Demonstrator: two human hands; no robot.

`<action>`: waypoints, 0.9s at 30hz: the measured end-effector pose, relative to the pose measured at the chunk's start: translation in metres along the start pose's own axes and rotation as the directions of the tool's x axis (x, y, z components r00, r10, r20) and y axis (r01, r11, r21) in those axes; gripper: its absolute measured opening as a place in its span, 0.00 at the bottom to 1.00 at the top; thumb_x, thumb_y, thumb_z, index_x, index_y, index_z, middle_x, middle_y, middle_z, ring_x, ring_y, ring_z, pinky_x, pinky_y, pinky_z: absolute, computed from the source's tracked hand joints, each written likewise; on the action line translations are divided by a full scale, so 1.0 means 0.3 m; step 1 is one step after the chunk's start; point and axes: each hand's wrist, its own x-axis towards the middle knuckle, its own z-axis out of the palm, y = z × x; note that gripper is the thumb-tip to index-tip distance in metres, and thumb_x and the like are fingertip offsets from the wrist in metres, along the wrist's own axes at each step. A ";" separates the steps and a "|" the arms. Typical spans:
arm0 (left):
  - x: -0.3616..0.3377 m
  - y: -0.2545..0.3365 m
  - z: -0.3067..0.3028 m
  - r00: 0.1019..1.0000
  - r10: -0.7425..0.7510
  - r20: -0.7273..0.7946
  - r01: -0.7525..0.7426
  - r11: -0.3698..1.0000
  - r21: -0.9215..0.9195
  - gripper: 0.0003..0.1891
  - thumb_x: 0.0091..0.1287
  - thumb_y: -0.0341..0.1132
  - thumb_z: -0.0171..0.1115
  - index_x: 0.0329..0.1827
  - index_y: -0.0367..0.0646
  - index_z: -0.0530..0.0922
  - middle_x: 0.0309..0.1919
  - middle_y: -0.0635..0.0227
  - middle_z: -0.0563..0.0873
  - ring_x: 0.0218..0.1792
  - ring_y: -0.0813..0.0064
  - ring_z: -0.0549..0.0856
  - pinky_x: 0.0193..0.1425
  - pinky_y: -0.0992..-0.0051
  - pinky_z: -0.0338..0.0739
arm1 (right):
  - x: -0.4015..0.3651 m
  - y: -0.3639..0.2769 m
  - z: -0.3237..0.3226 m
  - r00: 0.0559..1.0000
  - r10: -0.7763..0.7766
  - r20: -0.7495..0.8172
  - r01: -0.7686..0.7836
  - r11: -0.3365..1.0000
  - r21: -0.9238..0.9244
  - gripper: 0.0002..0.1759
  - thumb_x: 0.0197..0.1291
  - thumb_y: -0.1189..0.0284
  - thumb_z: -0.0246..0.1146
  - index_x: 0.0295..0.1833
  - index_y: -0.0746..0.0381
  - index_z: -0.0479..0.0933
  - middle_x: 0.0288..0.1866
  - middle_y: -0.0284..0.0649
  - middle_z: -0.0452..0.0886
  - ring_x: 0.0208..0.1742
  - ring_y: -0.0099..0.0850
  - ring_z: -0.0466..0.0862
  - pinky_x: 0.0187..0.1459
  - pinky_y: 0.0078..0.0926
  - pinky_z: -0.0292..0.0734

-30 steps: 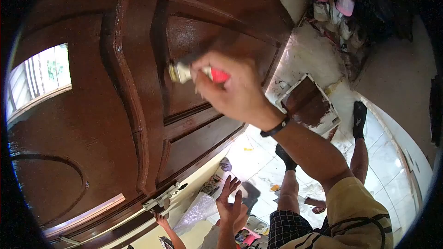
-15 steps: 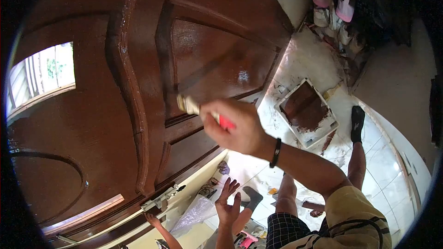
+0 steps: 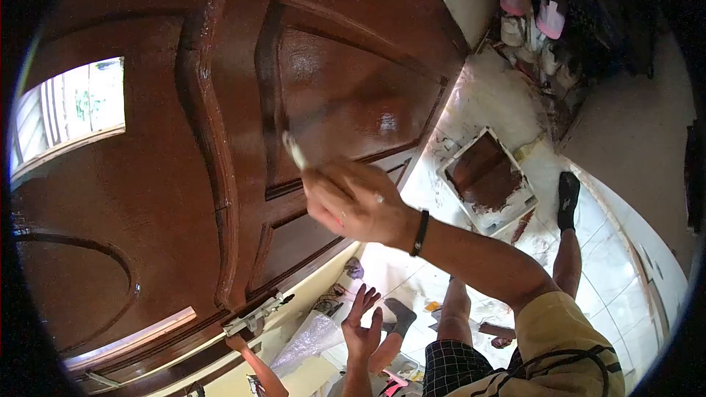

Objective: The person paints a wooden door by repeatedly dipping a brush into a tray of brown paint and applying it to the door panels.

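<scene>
My right hand (image 3: 357, 202) is closed around a paintbrush (image 3: 296, 153), its bristle end at the lower left part of a raised panel (image 3: 353, 88) on a brown wooden door (image 3: 158, 176). The brush handle is mostly hidden in my fist. The panel looks glossy and wet in places. Lower down, my left hand (image 3: 360, 332) is held in the air, fingers spread and holding nothing, away from the door.
On the tiled floor lies a white tray (image 3: 529, 202) with brown paint. Clutter (image 3: 548, 22) fills the far corner. Another person's arm (image 3: 257, 367) reaches toward the door's edge. Clear plastic wrap (image 3: 309, 342) and a socked foot (image 3: 401, 315) are near my left hand.
My right hand has turned over and shifted slightly left, and the brush tip has moved a little up along the panel's edge. My left hand stays about where it was.
</scene>
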 end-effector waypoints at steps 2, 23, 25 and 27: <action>-0.003 -0.001 -0.005 1.000 -0.013 0.023 0.013 1.000 0.001 0.33 0.65 0.15 0.56 0.76 0.34 0.64 0.63 0.48 0.80 0.61 0.57 0.84 0.65 0.62 0.78 | -0.023 -0.038 -0.030 0.988 0.113 0.107 -0.126 0.984 0.123 0.07 0.57 0.75 0.66 0.39 0.63 0.75 0.32 0.41 0.79 0.32 0.39 0.82 0.31 0.37 0.79; 0.034 -0.006 0.054 1.000 0.014 0.015 -0.014 1.000 0.016 0.32 0.65 0.18 0.60 0.75 0.36 0.67 0.60 0.50 0.84 0.60 0.64 0.85 0.63 0.68 0.78 | -0.234 0.086 -0.197 0.880 0.470 0.071 -0.467 0.828 0.310 0.05 0.65 0.76 0.67 0.44 0.65 0.82 0.39 0.41 0.86 0.36 0.25 0.87 0.35 0.23 0.81; 0.061 -0.020 0.087 0.999 -0.007 0.036 0.004 0.997 0.071 0.32 0.65 0.19 0.60 0.75 0.36 0.67 0.60 0.51 0.84 0.61 0.64 0.85 0.63 0.68 0.78 | -0.423 0.169 -0.303 0.764 0.645 0.022 -0.621 0.726 0.294 0.10 0.64 0.76 0.68 0.50 0.65 0.81 0.39 0.40 0.87 0.37 0.25 0.88 0.39 0.23 0.84; 0.085 -0.043 0.124 0.996 0.007 0.086 -0.016 0.994 0.109 0.33 0.65 0.21 0.60 0.76 0.38 0.66 0.61 0.52 0.84 0.61 0.62 0.85 0.64 0.65 0.79 | -0.672 0.298 -0.440 0.692 0.717 -0.085 -0.721 0.692 -0.036 0.12 0.65 0.75 0.64 0.52 0.64 0.78 0.32 0.38 0.85 0.34 0.24 0.86 0.37 0.26 0.82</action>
